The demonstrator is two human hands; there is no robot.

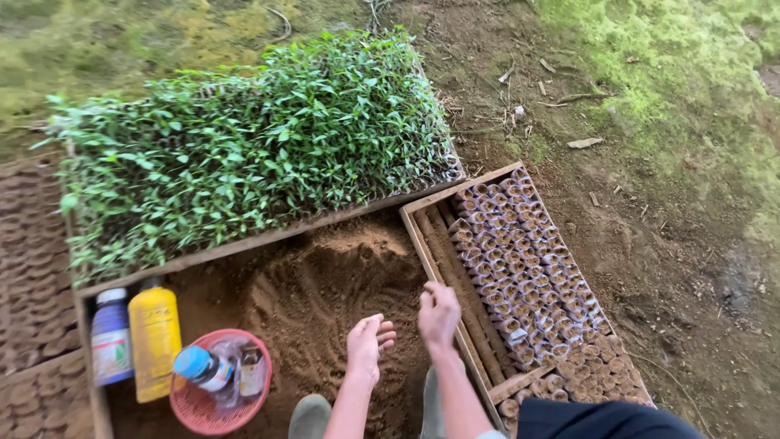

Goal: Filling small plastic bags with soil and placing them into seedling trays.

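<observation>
A broad bed of green seedlings fills the upper left, packed so close that whatever holds their roots is hidden. Below it lies a wooden-edged bay of loose brown soil, raked into curved ridges. To the right, a long wooden tray holds rows of small soil-filled pots, standing tight together; its far end is cut off by the lower edge and by a dark garment. At the lower left of the soil bay stand a yellow bottle and a white-capped bottle side by side, and just beside them a pink mesh basket carries a blue-capped bottle and what may be a small jar, hard to make out.

The left hand hovers over the soil, fingers loosely spread, its grip open and empty. The right hand hangs near the tray's edge, fingers curled down; whether its grip encloses anything I cannot tell.
</observation>
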